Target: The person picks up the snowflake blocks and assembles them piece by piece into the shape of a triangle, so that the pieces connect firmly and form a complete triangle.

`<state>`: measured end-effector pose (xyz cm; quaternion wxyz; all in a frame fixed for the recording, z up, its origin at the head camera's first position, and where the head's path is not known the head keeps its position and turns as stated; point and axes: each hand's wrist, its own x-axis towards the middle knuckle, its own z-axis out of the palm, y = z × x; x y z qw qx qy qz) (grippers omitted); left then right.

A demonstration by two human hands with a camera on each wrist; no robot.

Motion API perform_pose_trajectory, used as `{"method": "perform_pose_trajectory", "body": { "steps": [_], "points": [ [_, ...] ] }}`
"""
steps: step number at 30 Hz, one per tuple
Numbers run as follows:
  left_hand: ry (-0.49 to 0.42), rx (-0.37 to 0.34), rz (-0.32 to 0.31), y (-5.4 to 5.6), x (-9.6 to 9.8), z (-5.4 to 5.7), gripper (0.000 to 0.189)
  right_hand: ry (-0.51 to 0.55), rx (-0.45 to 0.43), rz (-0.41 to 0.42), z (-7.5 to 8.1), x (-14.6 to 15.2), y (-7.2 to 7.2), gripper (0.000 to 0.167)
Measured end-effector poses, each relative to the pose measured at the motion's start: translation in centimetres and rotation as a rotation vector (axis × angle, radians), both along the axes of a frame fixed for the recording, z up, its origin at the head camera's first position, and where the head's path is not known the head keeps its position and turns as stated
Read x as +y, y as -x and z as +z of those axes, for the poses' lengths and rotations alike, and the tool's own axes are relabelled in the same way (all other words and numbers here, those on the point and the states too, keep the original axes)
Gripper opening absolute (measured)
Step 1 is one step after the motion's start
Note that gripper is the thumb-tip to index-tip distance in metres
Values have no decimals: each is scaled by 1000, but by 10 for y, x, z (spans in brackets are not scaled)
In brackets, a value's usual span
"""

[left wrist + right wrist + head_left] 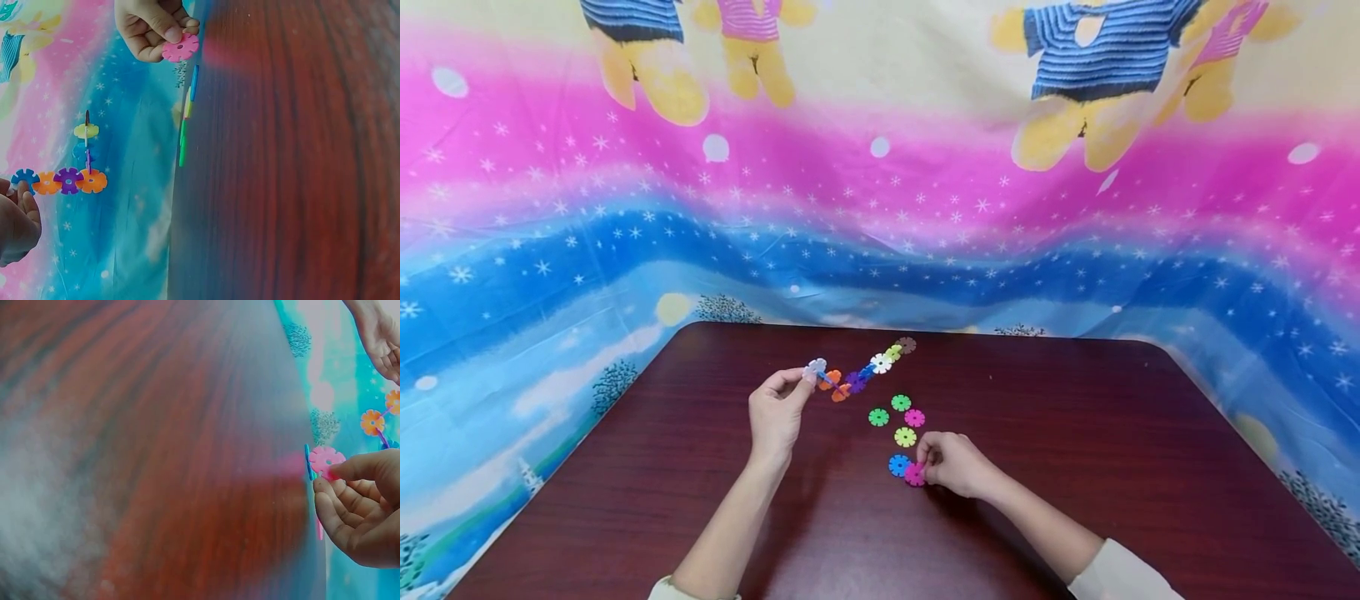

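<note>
In the head view, my left hand (777,417) holds one end of a chain of slotted plastic snowflake discs, pinching a whitish disc (815,367) between thumb and fingers. From there the chain runs through blue, orange (94,181) and purple (69,180) discs, then turns a corner toward white (881,363), yellow and brown (907,345) ones. It hangs raised in the left wrist view. My right hand (957,464) pinches a pink snowflake disc (326,462) by its edge, held upright above the table. Right beside it in the head view is a loose blue disc (898,466).
More loose discs lie mid-table: two green (878,417), a yellow (905,437) and another pink (914,417). The dark red-brown wooden table (1075,433) reaches back to a patterned cloth backdrop (880,208) with snowflakes and bears.
</note>
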<state>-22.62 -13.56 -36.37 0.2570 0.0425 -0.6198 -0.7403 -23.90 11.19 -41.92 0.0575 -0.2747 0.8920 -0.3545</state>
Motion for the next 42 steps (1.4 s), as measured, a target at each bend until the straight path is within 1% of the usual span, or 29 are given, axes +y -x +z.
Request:
{"method": "perform_pose_trajectory", "body": {
  "steps": [6, 10, 12, 18, 23, 27, 29, 32, 36, 39, 42],
  "points": [
    [-2, 8, -15, -1, 1, 0, 20, 79, -6, -56, 2, 2, 1, 16],
    [27, 23, -22, -1, 3, 0, 20, 158, -27, -105, 7, 4, 1, 15],
    [42, 29, -27, -2, 5, 0, 20, 212, -45, -121, 10, 3, 0, 14],
    [98, 62, -69, -3, 12, 1, 16, 368, -102, -170, 23, 2, -3, 13],
    [178, 75, -103, -9, 18, 4, 13, 497, -159, -230, 35, -2, -6, 13],
    [221, 83, -138, -13, 21, 4, 12, 633, -210, -287, 43, -5, -8, 14],
    [249, 97, -150, -14, 24, 4, 11, 680, -215, -311, 47, -7, -9, 15],
    [290, 136, -166, -17, 28, 5, 9, 716, -189, -325, 52, -10, -11, 14],
    [380, 223, -173, -30, 36, 17, 7, 739, -155, -319, 60, -14, -14, 13],
    [457, 289, -159, -39, 43, 27, 7, 765, -161, -310, 65, -16, -17, 13],
    [516, 339, -146, -42, 46, 29, 8, 803, -178, -297, 69, -18, -18, 13]
  ]
}}
